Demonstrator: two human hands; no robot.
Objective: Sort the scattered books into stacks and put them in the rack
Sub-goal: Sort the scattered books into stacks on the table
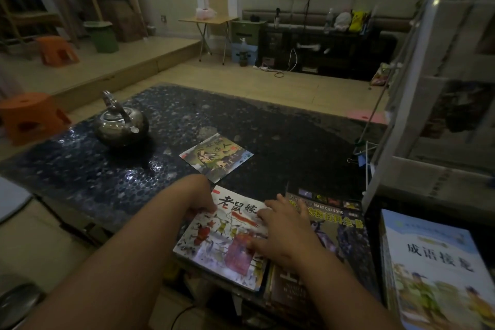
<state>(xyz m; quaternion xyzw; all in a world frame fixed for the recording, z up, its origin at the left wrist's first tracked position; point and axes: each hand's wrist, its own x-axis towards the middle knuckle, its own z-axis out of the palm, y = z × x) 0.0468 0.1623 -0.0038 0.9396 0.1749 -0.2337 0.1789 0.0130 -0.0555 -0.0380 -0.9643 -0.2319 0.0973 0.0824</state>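
Observation:
A white picture book with red and black characters [214, 246] lies on a stack at the near edge of the dark table [80, 169]. My left hand [199, 201] pinches its top left corner. My right hand [281, 230] lies flat with spread fingers across that book's right side and a dark encyclopedia [345, 225] beside it. A small square picture book [216, 157] lies alone farther out on the table. At the right, a pale blue book [434, 268] tops another stack. The white rack [417, 104] rises along the right edge.
A metal kettle [120, 123] stands on the table's left part. Orange stools [29, 118] sit on the floor to the left. A folding table [211, 21] and a dark cabinet [321, 48] stand by the far wall.

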